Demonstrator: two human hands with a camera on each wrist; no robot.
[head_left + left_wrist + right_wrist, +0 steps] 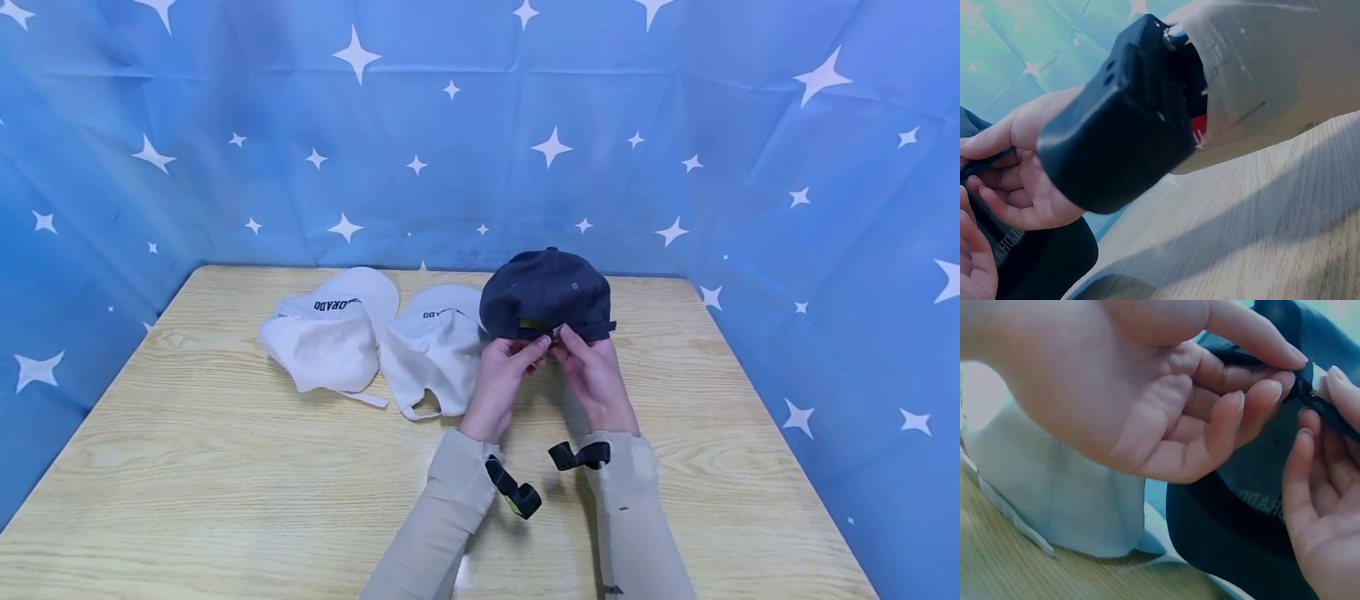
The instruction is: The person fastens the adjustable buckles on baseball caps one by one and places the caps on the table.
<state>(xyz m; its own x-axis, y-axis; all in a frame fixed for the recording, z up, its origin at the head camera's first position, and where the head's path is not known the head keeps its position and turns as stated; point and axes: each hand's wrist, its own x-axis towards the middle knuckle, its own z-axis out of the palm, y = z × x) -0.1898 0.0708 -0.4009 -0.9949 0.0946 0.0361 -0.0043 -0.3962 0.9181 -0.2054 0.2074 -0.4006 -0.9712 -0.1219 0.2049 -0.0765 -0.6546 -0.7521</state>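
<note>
A dark navy baseball cap (551, 287) is held up at the back right of the table, its rear opening and strap toward me. My left hand (498, 375) pinches the strap from the left between thumb and fingers. From the other side, my right hand (596, 375) pinches the strap beside a small silver buckle (1318, 381). The two thumbs nearly meet at this buckle. In the right wrist view my left hand fills the upper left. Pale lettering (1263, 506) shows on the navy cap, partly hidden behind the fingers.
Two white caps lie left of the hands on the wooden table (225, 500). The farther-left cap (330, 333) has a loose strap end lying out; the nearer cap (431, 350) touches it and has a looped strap. A blue star-patterned cloth (450, 167) hangs behind and along both sides.
</note>
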